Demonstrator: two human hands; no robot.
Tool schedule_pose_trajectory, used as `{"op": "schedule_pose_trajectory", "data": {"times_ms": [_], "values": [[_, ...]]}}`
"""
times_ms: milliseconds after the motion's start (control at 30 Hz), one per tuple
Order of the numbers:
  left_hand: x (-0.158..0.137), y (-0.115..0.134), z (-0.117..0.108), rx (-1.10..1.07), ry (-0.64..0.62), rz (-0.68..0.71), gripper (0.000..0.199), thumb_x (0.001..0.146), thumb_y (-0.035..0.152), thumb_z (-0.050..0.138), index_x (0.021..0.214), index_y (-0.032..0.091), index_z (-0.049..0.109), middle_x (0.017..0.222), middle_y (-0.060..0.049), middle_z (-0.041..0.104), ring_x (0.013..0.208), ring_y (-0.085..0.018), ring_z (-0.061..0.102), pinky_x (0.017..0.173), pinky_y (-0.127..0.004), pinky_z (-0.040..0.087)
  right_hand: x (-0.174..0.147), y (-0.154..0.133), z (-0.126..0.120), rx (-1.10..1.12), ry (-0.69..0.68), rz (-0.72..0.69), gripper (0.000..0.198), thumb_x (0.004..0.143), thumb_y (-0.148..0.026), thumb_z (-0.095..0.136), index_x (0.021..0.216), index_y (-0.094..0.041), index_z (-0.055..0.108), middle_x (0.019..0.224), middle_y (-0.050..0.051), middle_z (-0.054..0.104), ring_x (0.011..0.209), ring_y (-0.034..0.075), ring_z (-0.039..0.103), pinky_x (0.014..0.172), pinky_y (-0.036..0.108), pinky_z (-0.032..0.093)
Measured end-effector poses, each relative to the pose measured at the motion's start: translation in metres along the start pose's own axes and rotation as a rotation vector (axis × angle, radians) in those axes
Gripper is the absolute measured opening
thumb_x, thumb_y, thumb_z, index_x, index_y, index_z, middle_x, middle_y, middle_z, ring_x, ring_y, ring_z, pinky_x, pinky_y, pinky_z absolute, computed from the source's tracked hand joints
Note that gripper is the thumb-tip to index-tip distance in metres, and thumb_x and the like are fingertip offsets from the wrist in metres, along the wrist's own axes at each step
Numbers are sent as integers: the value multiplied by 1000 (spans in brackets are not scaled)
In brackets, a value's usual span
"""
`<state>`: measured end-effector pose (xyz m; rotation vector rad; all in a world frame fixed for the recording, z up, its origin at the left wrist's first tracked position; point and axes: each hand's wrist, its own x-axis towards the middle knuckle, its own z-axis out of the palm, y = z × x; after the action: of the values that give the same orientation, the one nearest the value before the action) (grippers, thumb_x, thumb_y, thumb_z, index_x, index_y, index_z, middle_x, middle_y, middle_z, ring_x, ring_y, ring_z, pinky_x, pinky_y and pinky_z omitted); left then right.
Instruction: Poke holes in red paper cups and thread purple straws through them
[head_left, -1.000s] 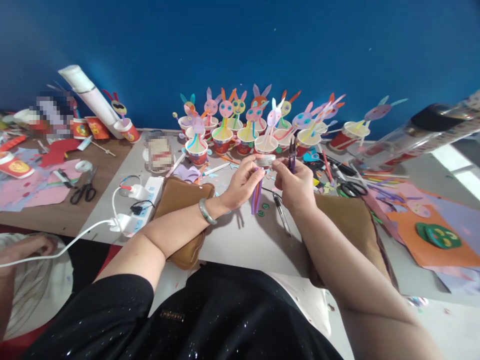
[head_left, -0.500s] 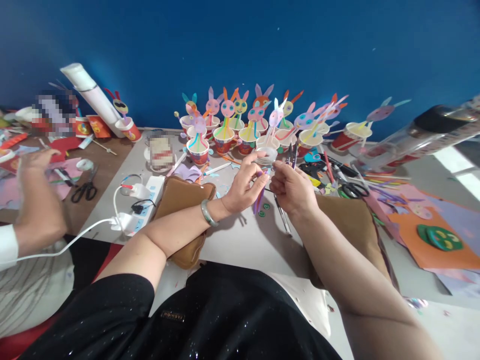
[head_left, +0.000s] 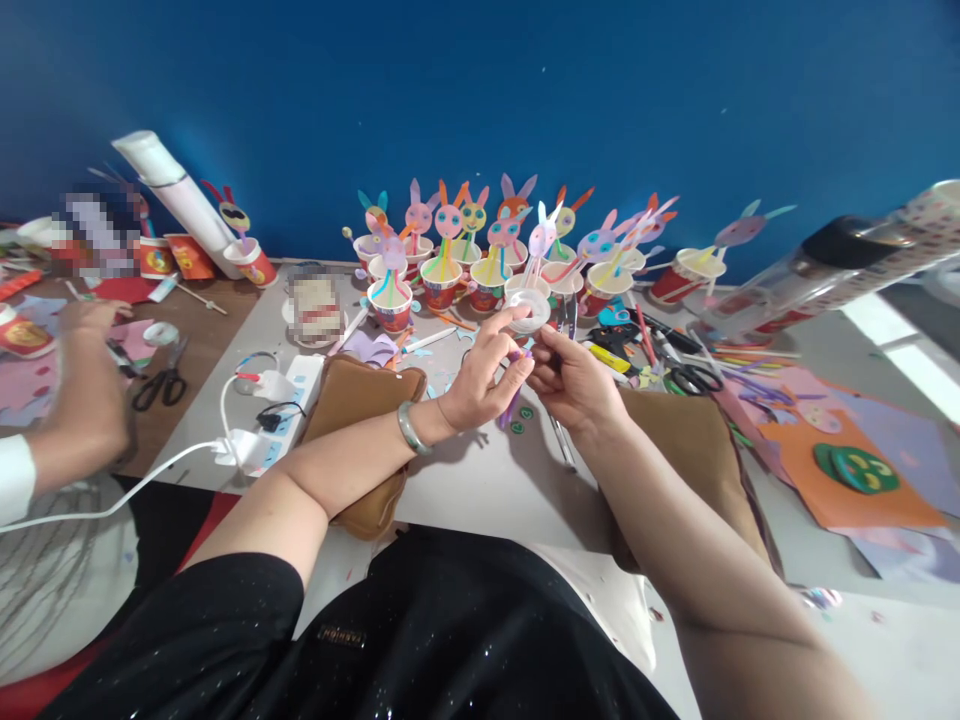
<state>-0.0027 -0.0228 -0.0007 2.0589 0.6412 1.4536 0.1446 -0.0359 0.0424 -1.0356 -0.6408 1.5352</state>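
Observation:
My left hand (head_left: 486, 385), with a bracelet at its wrist, pinches a purple strip (head_left: 510, 409) between thumb and fingers. Its index finger reaches onto a roll of clear tape (head_left: 534, 322). My right hand (head_left: 574, 380) is curled at the roll's lower right edge, its fingertips partly hidden. Small green round pieces (head_left: 526, 413) lie on the table below the hands. A thin metal tool, perhaps tweezers (head_left: 562, 443), lies under my right hand. Just beyond stand paper cups (head_left: 392, 303) holding paper rabbit figures (head_left: 450, 221) on coloured stems.
Brown cushions (head_left: 367, 420) (head_left: 675, 460) lie under my forearms. A white power strip (head_left: 289, 410) with cables is at left. A co-worker's arm (head_left: 82, 400) works beside black scissors (head_left: 161, 385). At right are more scissors (head_left: 696, 378), coloured paper (head_left: 810, 470) and a clear bottle (head_left: 787, 280).
The tape roll has tilted to show more of its face. My right hand has loosened from a tight pinch and its fingers now sit at the roll's edge. The view has shifted slightly.

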Motion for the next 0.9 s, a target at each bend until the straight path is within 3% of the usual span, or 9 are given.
{"op": "schedule_pose_trajectory", "data": {"times_ms": [67, 167, 333, 533, 767, 900], "values": [[-1, -1, 0, 6, -10, 23, 28, 106, 48, 45, 93, 24, 50, 152, -16, 53, 150, -24, 49, 122, -51, 46, 0, -1, 1, 10, 17, 10, 35, 75, -31, 85, 71, -19, 53, 58, -8, 54, 36, -1, 21, 33, 18, 18], [-2, -6, 1, -7, -26, 50, 27, 106, 48, 46, 95, 24, 52, 154, -14, 52, 150, -24, 48, 124, -52, 46, 0, -3, 3, 42, 44, 21, 29, 77, -26, 82, 71, -18, 54, 61, -7, 59, 36, -2, 20, 33, 15, 19], [-3, -13, 3, 24, -35, 181, 24, 107, 42, 46, 100, 20, 54, 159, -18, 45, 156, -28, 42, 126, -54, 45, -1, -12, 2, 58, 32, 43, 24, 77, -17, 79, 71, -17, 55, 62, -6, 57, 38, -2, 18, 32, 12, 22], [-3, -12, 5, 5, -6, 339, 8, 106, 28, 49, 105, 21, 52, 163, -16, 39, 158, -25, 41, 122, -45, 52, -2, -20, -1, 64, -5, 50, 22, 72, -10, 79, 70, -16, 58, 61, -7, 54, 39, -2, 19, 32, 11, 23], [-4, -13, 9, -45, 19, 343, 11, 106, 30, 50, 102, 20, 52, 163, -15, 38, 156, -27, 43, 121, -46, 53, -4, -22, -3, 34, -38, 44, 28, 71, -12, 82, 72, -18, 55, 60, -8, 56, 39, -2, 17, 33, 11, 21], [-5, -8, 5, -81, -54, 159, 29, 106, 46, 47, 98, 19, 54, 160, -18, 41, 154, -31, 46, 123, -55, 49, -9, -21, -1, -11, -69, 11, 30, 72, -17, 84, 74, -19, 54, 61, -7, 57, 39, -1, 16, 34, 14, 19]]}}
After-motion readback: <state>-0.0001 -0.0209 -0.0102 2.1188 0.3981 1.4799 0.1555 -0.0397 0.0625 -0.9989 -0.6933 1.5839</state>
